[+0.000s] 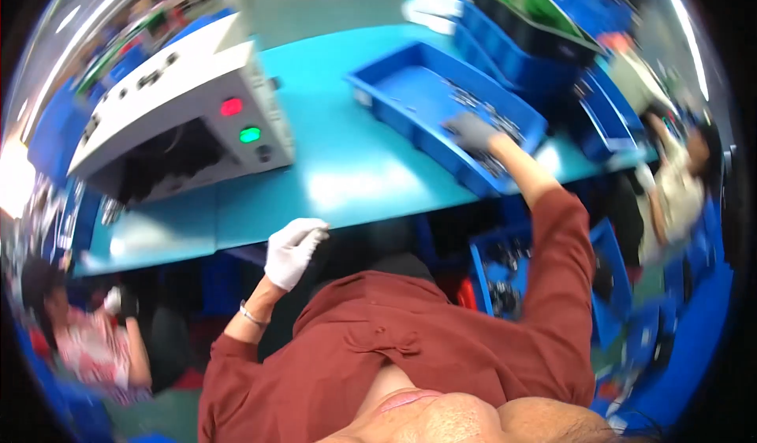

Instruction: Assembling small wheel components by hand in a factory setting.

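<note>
My right hand (473,133), in a dark grey glove, reaches into a blue plastic tray (394,117) on the table. It is over small shiny metal parts (505,124) heaped toward the tray's right side. Motion blur hides whether its fingers hold any. My left hand (293,252), in a white glove, hovers by the table's front edge, near my lap. Its fingers are curled together at the tips, and anything between them is too small to make out.
A white machine box (272,120) with a red and a lit green button stands at left on the teal table (331,159). Blue bins and a black crate (544,29) of green items stand far right. A parts bin (493,281) sits below the table. Co-workers sit on both sides.
</note>
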`<state>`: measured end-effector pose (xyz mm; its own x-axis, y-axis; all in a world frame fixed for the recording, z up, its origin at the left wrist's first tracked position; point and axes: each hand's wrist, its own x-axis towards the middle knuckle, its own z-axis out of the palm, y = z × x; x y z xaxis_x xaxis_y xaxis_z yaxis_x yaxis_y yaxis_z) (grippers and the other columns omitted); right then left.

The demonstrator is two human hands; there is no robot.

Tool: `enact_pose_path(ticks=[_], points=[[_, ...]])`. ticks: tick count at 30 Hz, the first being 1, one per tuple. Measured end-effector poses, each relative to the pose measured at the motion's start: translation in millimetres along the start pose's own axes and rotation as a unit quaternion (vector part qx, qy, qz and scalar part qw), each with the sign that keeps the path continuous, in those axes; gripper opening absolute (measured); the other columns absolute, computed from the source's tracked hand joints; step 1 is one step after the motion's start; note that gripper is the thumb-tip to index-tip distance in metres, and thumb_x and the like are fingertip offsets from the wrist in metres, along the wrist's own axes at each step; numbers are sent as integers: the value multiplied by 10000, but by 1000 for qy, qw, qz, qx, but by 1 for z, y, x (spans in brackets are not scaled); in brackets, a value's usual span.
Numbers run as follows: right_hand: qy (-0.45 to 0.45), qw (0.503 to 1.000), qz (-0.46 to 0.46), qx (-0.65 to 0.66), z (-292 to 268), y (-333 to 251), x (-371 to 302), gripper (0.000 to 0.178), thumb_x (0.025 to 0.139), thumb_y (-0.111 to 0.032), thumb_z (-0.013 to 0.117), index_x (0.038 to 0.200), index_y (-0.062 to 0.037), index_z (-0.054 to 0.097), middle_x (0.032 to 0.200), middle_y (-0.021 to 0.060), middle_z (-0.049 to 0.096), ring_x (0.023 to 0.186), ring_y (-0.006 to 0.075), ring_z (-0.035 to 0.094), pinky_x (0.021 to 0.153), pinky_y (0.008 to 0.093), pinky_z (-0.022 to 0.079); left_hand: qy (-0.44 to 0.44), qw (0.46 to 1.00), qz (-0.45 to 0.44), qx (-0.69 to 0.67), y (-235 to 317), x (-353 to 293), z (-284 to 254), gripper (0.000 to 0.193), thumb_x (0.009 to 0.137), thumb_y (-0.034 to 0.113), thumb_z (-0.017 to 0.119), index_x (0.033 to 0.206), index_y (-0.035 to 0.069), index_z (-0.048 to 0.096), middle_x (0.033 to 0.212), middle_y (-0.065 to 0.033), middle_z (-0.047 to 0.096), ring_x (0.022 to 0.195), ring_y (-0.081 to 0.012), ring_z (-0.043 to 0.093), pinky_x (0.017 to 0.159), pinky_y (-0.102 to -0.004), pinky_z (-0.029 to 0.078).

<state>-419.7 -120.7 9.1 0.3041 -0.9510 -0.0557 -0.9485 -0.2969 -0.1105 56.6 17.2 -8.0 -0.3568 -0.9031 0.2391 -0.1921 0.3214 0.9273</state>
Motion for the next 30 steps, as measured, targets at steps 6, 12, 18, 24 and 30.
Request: enact_pose_path(ticks=[6,12,18,24,30], points=[[31,999,-11,40,-8,-5,-1,185,811,-149,610,951,-30,625,938,242,669,920,438,631,827,484,498,190,956,116,188,-13,45,-62,172,931,7,669,1098,-9,709,1019,-108,719,893,-164,694,797,-284,555],[130,990,3,59,-38,40,23,256,970,-204,497,1134,-57,629,1106,217,673,1069,370,653,891,478,507,336,887,29,315,-67,108,-161,257,933,114,647,1159,1,695,1125,-173,713,1051,-309,677,966,-374,502],[-70,949,302,-54,-38,60,12,369,996,-257,457,1295,-75,573,1358,249,573,1222,455,579,1005,541,472,180,739,-82,644,-120,174,-213,448,894,282,654,1279,57,606,1291,-215,622,1171,-410,594,990,-486,488],[-187,960,201,53,-49,28,-1,442,987,-372,509,1304,-69,567,1296,267,609,1189,434,597,1022,486,458,176,795,30,580,-209,196,-229,496,939,346,653,1317,37,566,1288,-146,643,1198,-321,613,1036,-437,489],[83,990,103,-54,-47,33,64,408,999,-327,497,1357,-151,579,1286,155,599,1149,370,577,975,488,489,144,865,58,477,-238,236,-185,473,946,305,644,1316,25,556,1276,-142,644,1181,-308,618,1026,-422,493]])
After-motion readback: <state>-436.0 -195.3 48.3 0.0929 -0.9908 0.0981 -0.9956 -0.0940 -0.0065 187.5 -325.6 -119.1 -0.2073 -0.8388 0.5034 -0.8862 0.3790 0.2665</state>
